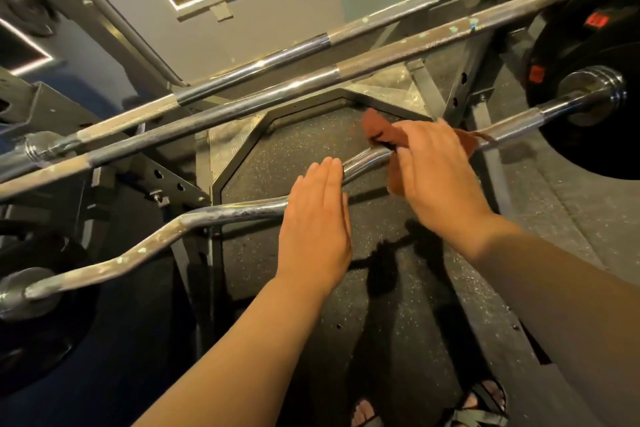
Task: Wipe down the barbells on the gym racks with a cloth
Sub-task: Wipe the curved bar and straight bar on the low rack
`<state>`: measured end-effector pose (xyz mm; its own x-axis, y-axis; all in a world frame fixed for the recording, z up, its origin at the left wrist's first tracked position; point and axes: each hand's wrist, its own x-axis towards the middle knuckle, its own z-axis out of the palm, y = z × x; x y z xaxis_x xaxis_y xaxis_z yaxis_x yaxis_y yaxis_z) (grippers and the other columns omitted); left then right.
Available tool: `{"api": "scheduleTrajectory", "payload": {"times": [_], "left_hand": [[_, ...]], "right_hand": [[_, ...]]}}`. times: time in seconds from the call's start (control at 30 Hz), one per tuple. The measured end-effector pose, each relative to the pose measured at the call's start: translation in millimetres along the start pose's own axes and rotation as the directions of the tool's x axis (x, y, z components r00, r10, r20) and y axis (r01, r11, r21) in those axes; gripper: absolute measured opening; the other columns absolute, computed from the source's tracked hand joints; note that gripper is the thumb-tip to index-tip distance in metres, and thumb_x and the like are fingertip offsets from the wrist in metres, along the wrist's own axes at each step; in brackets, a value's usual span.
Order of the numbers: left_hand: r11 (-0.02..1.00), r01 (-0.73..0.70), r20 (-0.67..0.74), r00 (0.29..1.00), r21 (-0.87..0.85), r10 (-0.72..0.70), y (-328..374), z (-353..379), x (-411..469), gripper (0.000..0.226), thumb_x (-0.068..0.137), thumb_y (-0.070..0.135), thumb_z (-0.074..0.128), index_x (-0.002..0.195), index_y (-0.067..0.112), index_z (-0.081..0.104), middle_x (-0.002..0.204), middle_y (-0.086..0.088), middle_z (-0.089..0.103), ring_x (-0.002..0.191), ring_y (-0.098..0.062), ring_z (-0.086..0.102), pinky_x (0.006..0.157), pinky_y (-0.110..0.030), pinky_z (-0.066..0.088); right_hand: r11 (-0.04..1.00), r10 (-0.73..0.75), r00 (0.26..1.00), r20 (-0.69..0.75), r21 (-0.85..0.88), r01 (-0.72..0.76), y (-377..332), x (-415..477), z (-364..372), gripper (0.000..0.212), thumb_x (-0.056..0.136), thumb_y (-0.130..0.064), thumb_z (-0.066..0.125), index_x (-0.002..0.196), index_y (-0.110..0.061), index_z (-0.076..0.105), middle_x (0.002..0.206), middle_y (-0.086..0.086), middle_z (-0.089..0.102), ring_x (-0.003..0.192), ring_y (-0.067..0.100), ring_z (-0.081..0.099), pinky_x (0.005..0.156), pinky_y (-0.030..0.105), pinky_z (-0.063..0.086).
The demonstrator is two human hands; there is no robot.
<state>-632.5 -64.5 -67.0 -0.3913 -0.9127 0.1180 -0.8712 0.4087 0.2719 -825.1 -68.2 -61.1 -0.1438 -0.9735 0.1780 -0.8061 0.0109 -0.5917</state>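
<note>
Rust-brown cloth (375,128), gripped in a person's right hand (436,173), presses on the curved bar (225,213) towards its right end. Left hand (315,222) lies flat on the bar's middle, fingers straight, holding nothing. Two straight barbells (294,51) rest beyond the curved bar.

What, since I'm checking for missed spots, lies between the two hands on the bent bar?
Only a short bare stretch of bent bar, between the left hand and the right hand holding the cloth; head view.
</note>
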Motion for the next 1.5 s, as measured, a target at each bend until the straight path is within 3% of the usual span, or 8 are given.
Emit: {"api": "scheduleTrajectory", "payload": {"times": [0.13, 0.33, 0.5, 0.67, 0.77, 1.1, 1.4, 1.5], "left_hand": [[0.999, 0.033, -0.014, 0.999, -0.012, -0.033, -8, -2, -14, 0.052, 0.108, 0.022, 0.036, 0.158, 0.008, 0.028, 0.163, -0.009, 0.031, 0.153, -0.024, 0.023, 0.127, -0.045, 0.016], [0.991, 0.098, -0.025, 0.995, -0.097, -0.1, -22, -13, -29, 0.05, 0.109, 0.024, 0.035, 0.157, 0.012, 0.032, 0.162, -0.005, 0.034, 0.153, -0.018, 0.022, 0.128, -0.044, 0.011], [0.962, 0.182, -0.051, 0.979, -0.202, -0.196, -24, -22, -33, 0.046, 0.109, 0.025, 0.034, 0.152, 0.012, 0.041, 0.156, -0.003, 0.043, 0.151, -0.015, 0.027, 0.128, -0.033, 0.005], [0.86, 0.292, -0.049, 0.938, -0.418, -0.342, -19, -28, -35, 0.046, 0.11, 0.026, 0.034, 0.154, 0.018, 0.036, 0.154, 0.0, 0.043, 0.147, -0.015, 0.032, 0.125, -0.048, 0.021], [0.889, 0.296, -0.108, 0.93, -0.35, -0.352, -11, -26, -24, 0.05, 0.108, 0.04, 0.027, 0.153, 0.02, 0.038, 0.153, 0.001, 0.043, 0.145, -0.017, 0.034, 0.126, -0.053, 0.015], [0.995, 0.082, -0.196, 0.976, -0.055, -0.091, -16, 7, 3, 0.035, 0.101, 0.018, 0.056, 0.134, 0.008, 0.057, 0.142, -0.012, 0.05, 0.14, -0.032, 0.04, 0.123, -0.052, 0.024], [0.85, 0.459, -0.294, 0.801, -0.259, -0.522, -41, -17, -7, 0.032, 0.103, 0.025, 0.038, 0.102, 0.011, 0.067, 0.139, -0.004, 0.049, 0.145, -0.025, 0.029, 0.126, -0.054, 0.006], [0.953, 0.263, -0.27, 0.916, -0.152, -0.296, -9, 1, 7, 0.032, 0.104, 0.025, 0.039, 0.108, 0.013, 0.068, 0.131, -0.004, 0.056, 0.137, -0.025, 0.044, 0.128, -0.047, 0.001]], "right_hand": [[0.994, 0.107, 0.989, -0.106, 0.044, -0.103, -44, -3, 34, 0.037, 0.1, -0.013, 0.043, 0.136, -0.013, 0.052, 0.139, 0.007, 0.053, 0.144, 0.025, 0.035, 0.128, 0.047, 0.002], [0.954, -0.291, 0.945, 0.151, -0.029, 0.298, -59, -10, 48, 0.032, 0.105, -0.02, 0.045, 0.136, -0.022, 0.051, 0.133, -0.005, 0.054, 0.138, 0.016, 0.041, 0.128, 0.041, 0.007], [0.999, 0.043, 0.998, -0.053, 0.017, -0.042, -54, -8, 41, 0.039, 0.105, -0.02, 0.038, 0.143, -0.015, 0.046, 0.151, 0.004, 0.046, 0.152, 0.022, 0.024, 0.128, 0.043, -0.001], [0.941, 0.003, 0.957, 0.291, 0.322, -0.101, -109, -27, 47, 0.057, 0.105, -0.014, 0.036, 0.16, -0.019, 0.024, 0.164, -0.011, 0.016, 0.152, 0.007, -0.008, 0.127, 0.037, -0.006], [0.833, 0.052, 0.936, 0.348, 0.502, -0.233, -98, -24, 33, 0.054, 0.104, -0.015, 0.038, 0.153, -0.036, 0.037, 0.158, -0.005, 0.037, 0.15, 0.016, 0.028, 0.123, 0.047, 0.029], [0.998, -0.063, 0.99, 0.13, 0.0, 0.063, -48, -8, 43, 0.05, 0.108, -0.028, 0.027, 0.154, -0.015, 0.039, 0.164, -0.001, 0.03, 0.156, 0.013, 0.009, 0.124, 0.031, -0.013], [0.989, -0.023, 0.988, 0.151, -0.14, 0.045, -59, -5, 48, 0.052, 0.109, -0.038, 0.023, 0.157, -0.019, 0.032, 0.164, -0.002, 0.029, 0.156, 0.017, 0.008, 0.124, 0.039, -0.015], [0.979, -0.022, 0.992, 0.122, -0.198, 0.046, -63, -4, 55, 0.054, 0.107, -0.034, 0.019, 0.156, -0.016, 0.035, 0.164, 0.001, 0.03, 0.156, 0.021, 0.009, 0.125, 0.045, -0.014]]}}
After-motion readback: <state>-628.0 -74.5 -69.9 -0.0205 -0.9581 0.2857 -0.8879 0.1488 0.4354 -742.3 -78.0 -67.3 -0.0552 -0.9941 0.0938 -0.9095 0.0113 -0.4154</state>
